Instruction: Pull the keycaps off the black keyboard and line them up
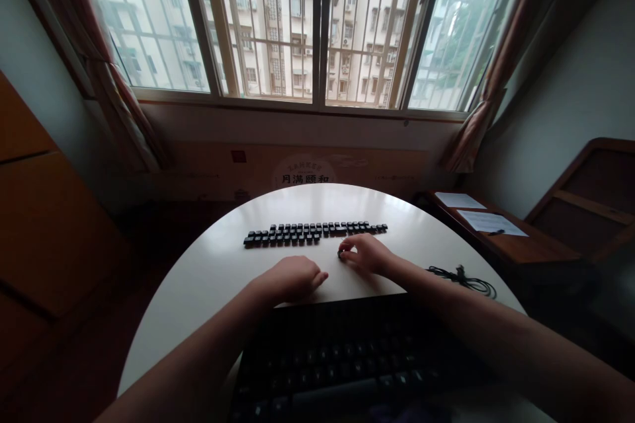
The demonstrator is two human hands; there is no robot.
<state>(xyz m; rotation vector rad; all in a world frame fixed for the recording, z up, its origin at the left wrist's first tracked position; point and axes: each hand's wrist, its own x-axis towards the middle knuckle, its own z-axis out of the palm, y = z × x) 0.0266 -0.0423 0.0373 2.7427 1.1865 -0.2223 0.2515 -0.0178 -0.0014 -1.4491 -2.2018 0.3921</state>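
Note:
My right hand [366, 253] pinches a small black keycap [340, 254] between thumb and fingers, just above or on the white table. Behind it, black keycaps [282, 238] stand in neat rows, the front row ending left of this hand. My left hand [297, 277] rests closed near the table's middle, thumb pointing right; whether anything is inside its curled fingers is hidden. In front of me lies a black keyboard [342, 350], dark and partly covered by my forearms. Its upper part looks bare of keycaps, while lower rows still carry lettered ones.
The round white table [198, 291] has a coiled black cable [466, 281] on its right side. Beyond it, a wooden side table [540, 244] holds papers [491, 223] and a pen [496, 232]. A printed box [347, 162] stands behind, under the window.

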